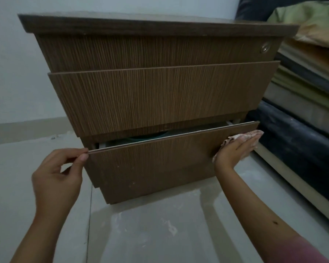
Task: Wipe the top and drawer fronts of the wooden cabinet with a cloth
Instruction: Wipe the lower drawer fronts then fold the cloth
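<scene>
We see the wooden cabinet [156, 88] standing on a pale floor [160, 234], its front facing us, its long axis running left to right, with a plain wall [17, 73] behind it. Its top [150, 23] overhangs three drawer fronts stacked beneath. The upper drawer front [141, 52] carries a small round lock [264, 48] near its right end. The middle drawer front [156, 99] sits slightly proud of it. The bottom drawer [160, 162] is pulled out toward us, a gap open along its top edge, where something dark green shows inside, too hidden to identify.

Our left hand [59, 173] pinches the top left corner of the bottom drawer front between thumb and fingertips, the other fingers loosely curled. Our right hand [235, 150] lies flat with fingers straight and together, pressing the cloth [243, 138] against the right end of that same drawer front. The cloth is pale and crumpled, showing above and below the hand.

To the right of the cabinet, just beside it, rises a stack of mattresses and bedding [308, 92].
</scene>
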### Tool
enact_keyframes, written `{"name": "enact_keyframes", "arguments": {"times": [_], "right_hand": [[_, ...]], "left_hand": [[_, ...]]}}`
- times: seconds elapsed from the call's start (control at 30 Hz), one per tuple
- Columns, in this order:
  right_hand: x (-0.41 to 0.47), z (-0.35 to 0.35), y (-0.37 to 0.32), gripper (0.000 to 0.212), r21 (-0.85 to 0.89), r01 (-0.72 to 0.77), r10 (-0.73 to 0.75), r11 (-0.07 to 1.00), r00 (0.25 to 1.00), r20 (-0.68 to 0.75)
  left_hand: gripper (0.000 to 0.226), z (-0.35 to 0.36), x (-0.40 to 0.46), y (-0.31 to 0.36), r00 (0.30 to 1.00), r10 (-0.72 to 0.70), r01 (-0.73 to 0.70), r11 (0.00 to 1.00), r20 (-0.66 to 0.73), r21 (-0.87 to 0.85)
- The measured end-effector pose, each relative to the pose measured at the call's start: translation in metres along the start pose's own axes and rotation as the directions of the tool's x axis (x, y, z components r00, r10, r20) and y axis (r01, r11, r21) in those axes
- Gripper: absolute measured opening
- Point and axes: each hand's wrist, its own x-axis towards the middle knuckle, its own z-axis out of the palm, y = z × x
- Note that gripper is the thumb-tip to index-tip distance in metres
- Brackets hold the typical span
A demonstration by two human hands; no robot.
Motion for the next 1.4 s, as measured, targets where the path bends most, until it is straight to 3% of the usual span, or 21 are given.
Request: {"name": "enact_keyframes", "arguments": {"times": [0.1,0.2,0.5,0.7,0.87,1.1,1.4], "right_hand": [[-0.013,-0.001,-0.005,0.050,0.029,-0.111,0.111,0.993,0.994,0.014],[-0.019,0.002,-0.012,0.050,0.031,-0.127,0.127,0.991,0.992,-0.005],[-0.068,0.023,0.000,0.060,0.004,0.203,-0.201,0.979,0.967,0.159],[-0.079,0.025,0.025,0.073,-0.040,0.232,-0.221,0.972,0.956,0.193],[-0.066,0.021,0.021,0.065,-0.032,0.182,-0.175,0.983,0.971,0.160],[-0.090,0.036,-0.023,0.061,0.024,0.227,-0.228,0.974,0.964,0.136],[-0.132,0.038,0.023,0.063,-0.032,0.440,-0.411,0.898,0.861,0.301]], "left_hand": [[0.015,0.000,0.000,-0.001,1.000,-0.006,0.006,1.000,-0.001,-0.026],[0.017,0.002,-0.002,-0.003,0.999,0.020,-0.021,0.999,-0.028,-0.045],[0.009,0.007,-0.003,-0.010,0.998,0.000,-0.002,1.000,-0.062,-0.028],[0.013,0.007,-0.004,-0.008,0.998,-0.027,0.025,0.999,-0.064,-0.045],[0.013,0.008,-0.003,-0.010,0.995,-0.059,0.055,0.997,-0.075,-0.052],[0.016,0.007,-0.003,-0.012,0.995,-0.081,0.076,0.994,-0.051,-0.084],[0.017,0.006,-0.004,-0.011,0.994,-0.100,0.095,0.989,-0.045,-0.111]]}}
